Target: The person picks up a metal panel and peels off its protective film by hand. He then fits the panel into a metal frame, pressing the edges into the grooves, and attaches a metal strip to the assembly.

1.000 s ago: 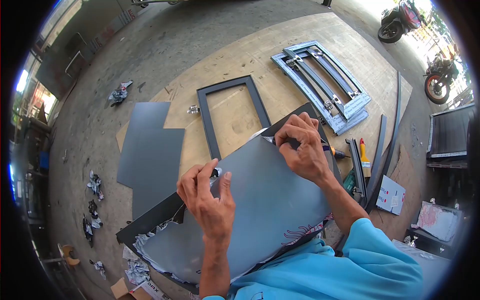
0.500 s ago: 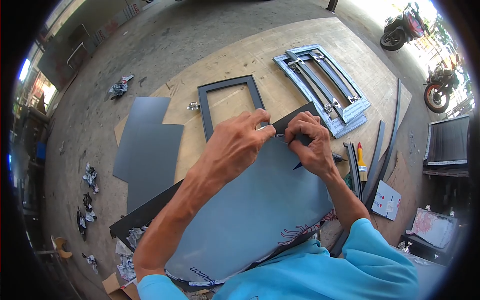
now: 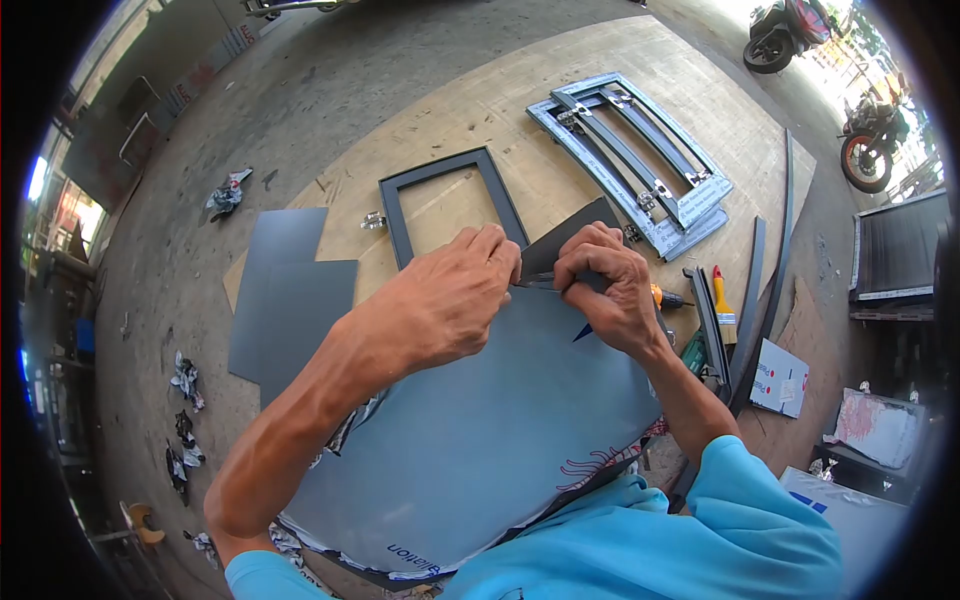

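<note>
A large panel with a pale blue-grey film (image 3: 480, 420) lies in front of me, printed lettering near its lower edge. My left hand (image 3: 450, 290) is closed at the panel's far edge, its fingertips pinched on something I cannot make out. Close to its right, my right hand (image 3: 612, 285) is curled around a thin dark tool whose blue pointed end (image 3: 583, 331) sticks out below the palm. A thin strip spans the small gap between the hands. Beyond them a dark grey strip (image 3: 570, 235) of the panel shows.
A dark rectangular frame (image 3: 395, 215) and stacked frames with hinges (image 3: 640, 160) lie on the plywood (image 3: 400, 125). Grey sheets (image 3: 290, 290) lie left. A yellow brush (image 3: 722, 305), an orange drill (image 3: 665, 297) and long dark bars (image 3: 755, 290) are at right.
My left hand has moved left and down, and its forearm has swung outward. My right hand has shifted slightly left. The view has shifted a little, showing more of the drill.
</note>
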`<action>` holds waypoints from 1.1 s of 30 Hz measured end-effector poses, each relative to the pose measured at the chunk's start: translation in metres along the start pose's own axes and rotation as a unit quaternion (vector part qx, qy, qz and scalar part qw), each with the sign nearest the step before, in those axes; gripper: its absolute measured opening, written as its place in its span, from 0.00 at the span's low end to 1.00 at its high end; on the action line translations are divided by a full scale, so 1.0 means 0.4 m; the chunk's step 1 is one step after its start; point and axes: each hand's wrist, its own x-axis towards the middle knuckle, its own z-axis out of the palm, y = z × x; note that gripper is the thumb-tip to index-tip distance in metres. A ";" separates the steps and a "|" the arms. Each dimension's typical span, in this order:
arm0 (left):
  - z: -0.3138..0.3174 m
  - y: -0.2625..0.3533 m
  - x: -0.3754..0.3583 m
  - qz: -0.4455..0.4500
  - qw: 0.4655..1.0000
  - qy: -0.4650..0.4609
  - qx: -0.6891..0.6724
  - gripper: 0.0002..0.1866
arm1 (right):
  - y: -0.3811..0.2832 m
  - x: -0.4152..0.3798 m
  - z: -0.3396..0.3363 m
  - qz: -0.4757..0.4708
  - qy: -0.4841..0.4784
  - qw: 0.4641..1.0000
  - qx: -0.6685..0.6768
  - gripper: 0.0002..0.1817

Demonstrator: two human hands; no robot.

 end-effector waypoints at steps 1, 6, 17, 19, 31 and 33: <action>0.006 -0.002 -0.004 0.003 1.000 -0.003 0.001 0.10 | 0.001 -0.003 -0.001 -0.003 0.002 1.000 0.000 0.05; 0.032 -0.059 -0.036 0.077 0.991 0.071 -0.080 0.15 | 0.011 -0.008 0.002 0.005 0.015 1.000 0.006 0.05; 0.098 0.050 -0.029 0.009 0.968 0.169 0.183 0.09 | 0.010 -0.009 0.002 0.001 0.019 1.000 -0.003 0.06; 0.113 0.068 -0.041 -0.009 0.941 0.192 0.280 0.10 | 0.000 -0.011 -0.005 -0.010 0.020 1.000 -0.008 0.06; 0.070 0.068 -0.044 -0.017 0.982 0.092 0.167 0.34 | 0.015 -0.012 0.008 -0.008 0.023 1.000 -0.001 0.07; 0.062 0.079 -0.029 -0.052 0.986 0.063 0.146 0.31 | 0.013 -0.014 0.005 -0.015 0.026 1.000 0.003 0.07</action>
